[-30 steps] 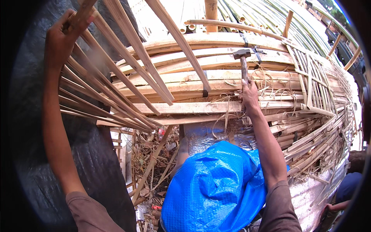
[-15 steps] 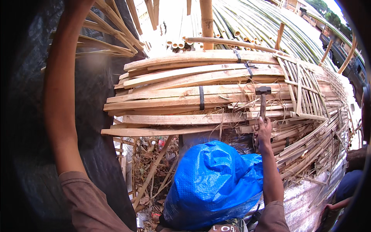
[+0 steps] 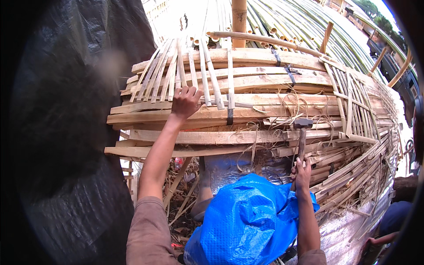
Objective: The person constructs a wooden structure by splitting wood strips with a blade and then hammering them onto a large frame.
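My left hand [image 3: 187,102] is closed around part of a fan-like panel of split bamboo slats [image 3: 206,73]. The panel lies across long pale wooden boards [image 3: 282,100], its slats pointing away from me and toward me. A thin crosswise strip shows just right of the fist; what exactly the fingers wrap is partly hidden. In my right hand [image 3: 301,174] is a hammer [image 3: 302,141], gripped by its wooden handle with the dark metal head up, above bamboo strips and curly shavings. A blue plastic sheet [image 3: 247,216] bulges in front of me, between my arms.
Another lattice panel of bamboo [image 3: 353,101] rests on the boards at the right. Bamboo poles [image 3: 282,26] lie beyond a post [image 3: 239,22]. A black plastic sheet [image 3: 84,176] hangs at the left. Part of another person's arm [image 3: 384,239] shows at the lower right edge.
My left hand has come down from the upper left edge, bringing the slat panel to the right onto the boards. The right hand keeps the hammer, which now sits slightly lower.
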The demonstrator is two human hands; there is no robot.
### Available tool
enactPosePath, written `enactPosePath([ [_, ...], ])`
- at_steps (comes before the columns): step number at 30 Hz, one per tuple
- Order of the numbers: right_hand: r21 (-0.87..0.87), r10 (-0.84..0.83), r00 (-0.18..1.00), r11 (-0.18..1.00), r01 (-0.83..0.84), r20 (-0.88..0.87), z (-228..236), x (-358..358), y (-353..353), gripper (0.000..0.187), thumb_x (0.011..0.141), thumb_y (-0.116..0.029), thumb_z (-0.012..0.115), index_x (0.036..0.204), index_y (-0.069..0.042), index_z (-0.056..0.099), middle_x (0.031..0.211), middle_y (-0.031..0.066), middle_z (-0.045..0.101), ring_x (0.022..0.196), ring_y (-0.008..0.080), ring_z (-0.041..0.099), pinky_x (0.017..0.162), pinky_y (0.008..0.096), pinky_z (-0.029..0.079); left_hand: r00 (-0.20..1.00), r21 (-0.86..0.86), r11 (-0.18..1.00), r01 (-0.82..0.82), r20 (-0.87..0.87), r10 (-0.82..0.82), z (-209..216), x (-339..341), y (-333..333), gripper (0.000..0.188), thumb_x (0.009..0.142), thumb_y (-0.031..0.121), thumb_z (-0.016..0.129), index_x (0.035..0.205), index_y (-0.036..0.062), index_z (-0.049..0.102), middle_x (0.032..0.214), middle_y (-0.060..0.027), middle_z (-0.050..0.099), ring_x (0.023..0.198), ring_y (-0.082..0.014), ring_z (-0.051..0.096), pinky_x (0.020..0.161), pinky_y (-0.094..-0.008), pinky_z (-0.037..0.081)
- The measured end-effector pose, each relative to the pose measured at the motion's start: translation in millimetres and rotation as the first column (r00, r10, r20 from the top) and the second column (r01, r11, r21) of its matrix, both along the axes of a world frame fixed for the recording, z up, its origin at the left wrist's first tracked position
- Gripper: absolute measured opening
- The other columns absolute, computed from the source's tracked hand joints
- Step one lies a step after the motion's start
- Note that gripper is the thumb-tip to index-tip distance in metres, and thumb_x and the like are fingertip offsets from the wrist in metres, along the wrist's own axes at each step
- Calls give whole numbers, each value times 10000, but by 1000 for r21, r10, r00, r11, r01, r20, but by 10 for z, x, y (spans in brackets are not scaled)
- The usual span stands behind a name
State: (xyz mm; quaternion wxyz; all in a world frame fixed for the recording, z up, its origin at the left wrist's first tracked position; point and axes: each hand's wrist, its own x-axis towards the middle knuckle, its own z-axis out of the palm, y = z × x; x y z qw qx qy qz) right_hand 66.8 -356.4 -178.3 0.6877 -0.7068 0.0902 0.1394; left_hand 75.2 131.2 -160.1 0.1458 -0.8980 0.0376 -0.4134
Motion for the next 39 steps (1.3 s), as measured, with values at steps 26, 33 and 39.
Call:
enactPosePath([
  [26,41,132,991,990,-132,22,-495,-283,307,370,1014,-270,580,1304,-100,424,640,-5,474,452,49,395,386,203,310,950,-78,978,194,-234,-207,105,-147,134,367,893,5,555,1135,274,615,1147,-45,600,1083,-243,628,951,-535,509],
  [33,49,149,989,988,-150,18,-506,-302,308,359,1009,-254,589,1299,-111,433,667,-17,472,472,49,403,389,202,324,980,-62,983,170,-90,-175,37,-127,133,349,891,25,602,1143,265,620,1140,-35,618,1116,-245,628,992,-614,505],
  [39,-8,148,989,989,-148,22,-521,-308,296,369,1010,-249,586,1311,-111,422,673,-15,477,484,45,399,392,201,322,987,-42,993,108,-114,-112,88,180,185,353,879,-3,599,1140,232,634,1201,-45,632,1186,-247,602,1047,-641,444],
])
